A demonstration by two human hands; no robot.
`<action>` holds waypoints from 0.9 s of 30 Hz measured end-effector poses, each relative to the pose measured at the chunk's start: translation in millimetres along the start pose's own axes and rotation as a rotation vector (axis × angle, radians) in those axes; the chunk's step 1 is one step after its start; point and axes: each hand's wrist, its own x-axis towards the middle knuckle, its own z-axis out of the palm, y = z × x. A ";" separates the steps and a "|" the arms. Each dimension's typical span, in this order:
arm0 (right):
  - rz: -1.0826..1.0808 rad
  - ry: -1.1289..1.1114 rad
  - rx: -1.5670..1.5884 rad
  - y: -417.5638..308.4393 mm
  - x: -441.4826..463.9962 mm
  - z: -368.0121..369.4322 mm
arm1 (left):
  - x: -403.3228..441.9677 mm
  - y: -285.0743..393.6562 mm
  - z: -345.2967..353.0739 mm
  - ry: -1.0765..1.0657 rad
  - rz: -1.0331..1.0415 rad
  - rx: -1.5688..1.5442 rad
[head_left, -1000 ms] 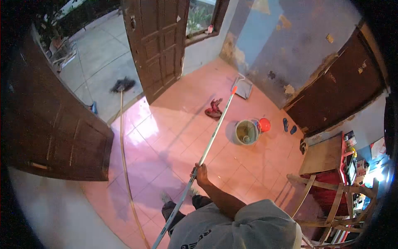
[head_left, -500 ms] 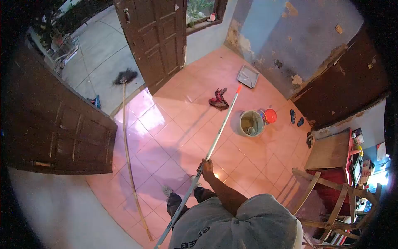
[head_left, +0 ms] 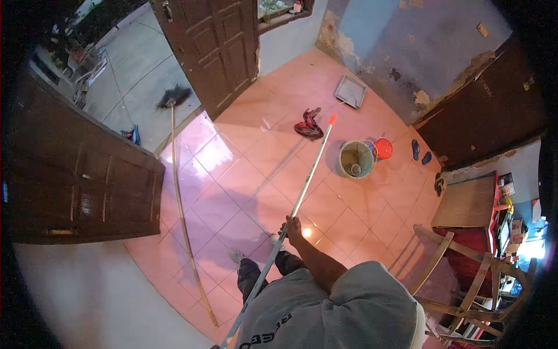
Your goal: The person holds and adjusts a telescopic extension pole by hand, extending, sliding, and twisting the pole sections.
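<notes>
My right hand (head_left: 292,228) is closed around a long pale pole (head_left: 308,183) with an orange-red tip. The pole slants from the bottom edge of the view up toward the bucket and the tray, above the tiled floor. My left hand does not show; the pole's lower end runs out of the frame. Beyond the tip lies a shallow grey paint tray (head_left: 351,91). To the left of the tip is a crumpled dark red cloth (head_left: 309,124). Right of the pole stands a grey-green bucket (head_left: 356,159) with a smaller container inside, beside a red pail (head_left: 383,148).
A long-handled broom (head_left: 183,221) lies across the doorway on my left, bristles outside. Brown door panels (head_left: 218,52) frame the opening. Slippers (head_left: 415,149) lie by the right wall. A wooden chair frame (head_left: 459,279) and a cabinet (head_left: 465,203) stand at the right.
The view has shifted slightly, so the floor objects sit higher or farther right. The pole's tip is now farther from the tray. My right hand keeps its grip.
</notes>
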 end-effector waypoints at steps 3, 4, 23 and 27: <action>-0.012 0.085 -0.061 -25.7 -9.0 19.4 | 11.1 35.8 -11.4 0.003 -0.048 -0.155; -0.012 0.088 -0.062 -25.7 -9.0 21.1 | 15.9 48.3 -13.1 0.007 -0.068 -0.235; -0.217 0.386 -0.080 -65.8 31.5 28.5 | 45.3 93.6 -5.3 -0.152 0.010 -0.246; -0.161 0.506 -0.114 -83.3 35.2 35.8 | 47.1 95.7 1.6 -0.189 0.008 -0.253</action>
